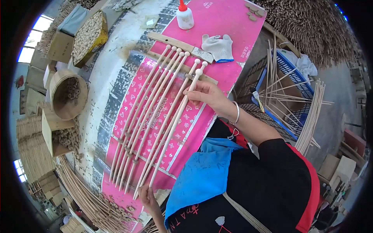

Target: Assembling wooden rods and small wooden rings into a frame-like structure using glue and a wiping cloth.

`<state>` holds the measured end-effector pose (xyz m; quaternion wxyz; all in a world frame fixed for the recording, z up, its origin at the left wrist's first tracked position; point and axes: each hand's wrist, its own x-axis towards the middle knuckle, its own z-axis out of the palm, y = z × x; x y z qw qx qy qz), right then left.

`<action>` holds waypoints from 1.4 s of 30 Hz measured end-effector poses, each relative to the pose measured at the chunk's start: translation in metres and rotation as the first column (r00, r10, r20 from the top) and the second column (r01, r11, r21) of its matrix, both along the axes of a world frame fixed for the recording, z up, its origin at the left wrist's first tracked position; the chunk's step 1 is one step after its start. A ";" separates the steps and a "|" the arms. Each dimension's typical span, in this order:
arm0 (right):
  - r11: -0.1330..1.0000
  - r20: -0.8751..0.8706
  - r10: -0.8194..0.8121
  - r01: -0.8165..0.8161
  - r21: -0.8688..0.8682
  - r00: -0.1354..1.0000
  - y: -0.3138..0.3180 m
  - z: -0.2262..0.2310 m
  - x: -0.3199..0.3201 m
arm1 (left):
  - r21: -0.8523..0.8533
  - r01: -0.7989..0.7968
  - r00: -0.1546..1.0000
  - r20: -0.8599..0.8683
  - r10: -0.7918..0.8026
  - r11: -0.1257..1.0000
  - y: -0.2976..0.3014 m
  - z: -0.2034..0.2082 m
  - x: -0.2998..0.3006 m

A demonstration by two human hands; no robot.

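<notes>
A pale wooden stick with a round ball on its top end lies slantwise between my two hands. My right hand, with a silver bangle at its wrist, pinches it just below the ball. Its lower end meets the closed fingers of my left hand. Just left of it, several similar ball-topped sticks lie side by side on a pink patterned sheet, with small brown rings around them low down. Their balls point toward a wooden strip with a metal plate.
A white glue bottle and a white glove lie beyond the strip. At the left are a tub of rings and a box of wooden balls. Thin sticks stick out of a blue crate at the right. Bundled sticks lie lower left.
</notes>
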<state>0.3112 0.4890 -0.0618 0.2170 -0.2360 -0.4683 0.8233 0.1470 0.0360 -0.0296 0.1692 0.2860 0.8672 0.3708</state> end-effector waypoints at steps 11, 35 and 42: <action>0.927 0.364 -0.290 0.164 0.338 0.885 0.021 -0.010 0.032 | 0.009 -0.013 0.997 -0.079 0.014 1.000 0.037 -0.018 0.023; 0.293 0.163 -0.537 0.002 0.956 0.828 0.025 -0.023 0.040 | -0.027 0.017 0.876 -0.481 -0.028 1.000 0.066 -0.037 0.025; 0.457 0.140 -0.606 0.199 0.867 0.783 0.019 -0.020 0.048 | -0.080 -0.014 0.889 -0.456 -0.025 0.997 0.097 -0.011 -0.030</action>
